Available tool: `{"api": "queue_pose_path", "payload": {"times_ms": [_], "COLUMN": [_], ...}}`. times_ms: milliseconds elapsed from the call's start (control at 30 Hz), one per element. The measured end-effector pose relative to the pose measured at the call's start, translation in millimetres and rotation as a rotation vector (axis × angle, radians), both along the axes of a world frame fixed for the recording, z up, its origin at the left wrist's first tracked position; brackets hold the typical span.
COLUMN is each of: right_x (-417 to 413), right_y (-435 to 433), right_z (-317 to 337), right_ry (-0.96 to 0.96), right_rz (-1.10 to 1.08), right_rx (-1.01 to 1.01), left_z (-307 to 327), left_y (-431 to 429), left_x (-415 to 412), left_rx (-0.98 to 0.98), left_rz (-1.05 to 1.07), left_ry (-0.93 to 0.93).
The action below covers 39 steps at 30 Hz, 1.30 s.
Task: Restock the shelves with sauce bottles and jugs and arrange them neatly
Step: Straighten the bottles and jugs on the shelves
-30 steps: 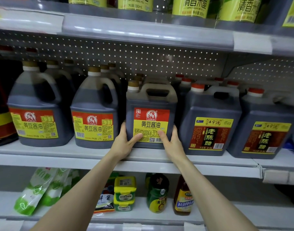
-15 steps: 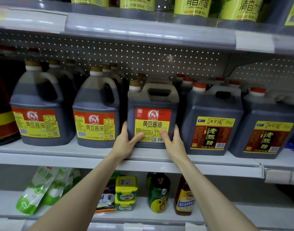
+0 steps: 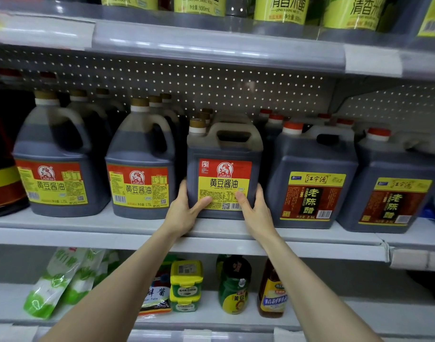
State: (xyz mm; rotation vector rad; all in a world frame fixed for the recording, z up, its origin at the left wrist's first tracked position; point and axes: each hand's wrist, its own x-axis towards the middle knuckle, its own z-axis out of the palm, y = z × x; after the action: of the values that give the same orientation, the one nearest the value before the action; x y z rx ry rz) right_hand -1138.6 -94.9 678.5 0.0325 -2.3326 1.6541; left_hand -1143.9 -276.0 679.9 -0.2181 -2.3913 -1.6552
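A square soy sauce jug [image 3: 223,154] with a red and yellow label stands upright on the middle shelf [image 3: 137,230]. My left hand [image 3: 184,211] grips its lower left corner, thumb on the label. My right hand [image 3: 257,213] grips the lower right corner the same way. Two rounder soy sauce jugs [image 3: 139,164] [image 3: 56,159] stand to its left, with more rows behind them. Two dark vinegar jugs [image 3: 312,178] [image 3: 394,188] with red caps stand to its right.
The shelf above [image 3: 211,50] carries bottles with green-yellow labels. The lower shelf [image 3: 334,314] holds green pouches [image 3: 53,282], stacked yellow tubs [image 3: 186,285] and two small bottles [image 3: 233,285] [image 3: 273,292]. A dark container [image 3: 4,169] sits at the far left.
The held jug has slid slightly back on the shelf, both hands staying on its lower corners. Otherwise the scene looks the same.
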Motion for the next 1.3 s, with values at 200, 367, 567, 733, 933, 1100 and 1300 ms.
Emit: {"api": "queue_pose_path", "payload": {"times_ms": [200,367,567,733,933,1100,1300], "right_x": [2.0,6.2,29.1,64.1,102.8,131.3,137.4], "right_y": [-3.3,-1.2,1.8,5.9,26.2,59.7,106.5], "right_z": [4.0,9.8,26.8,50.4,79.8,95.6,102.9], "right_ry": [-0.03,-0.056,-0.087,-0.073,-0.031,-0.022,-0.018], "right_rz": [0.011,0.018,0.002,-0.011,-0.086,-0.163,-0.232], "right_rx": [-0.011,-0.036,-0.076,-0.095,-0.095,-0.07,-0.089], "left_z": [1.2,7.7,22.2,43.3,73.9,85.1,83.0], "left_y": [-2.2,2.0,-0.7,1.4,25.6,55.6,96.0], "left_x": [0.9,8.1,33.0,58.7,88.4,102.2,97.4], "left_rx": [0.001,0.011,0.057,0.029,0.017,0.059,0.096], "left_rz": [-0.005,-0.011,0.068,0.111,-0.008,-0.072,-0.104], "left_ry": [-0.035,-0.088,-0.124,-0.049,-0.001,0.0,-0.031]}}
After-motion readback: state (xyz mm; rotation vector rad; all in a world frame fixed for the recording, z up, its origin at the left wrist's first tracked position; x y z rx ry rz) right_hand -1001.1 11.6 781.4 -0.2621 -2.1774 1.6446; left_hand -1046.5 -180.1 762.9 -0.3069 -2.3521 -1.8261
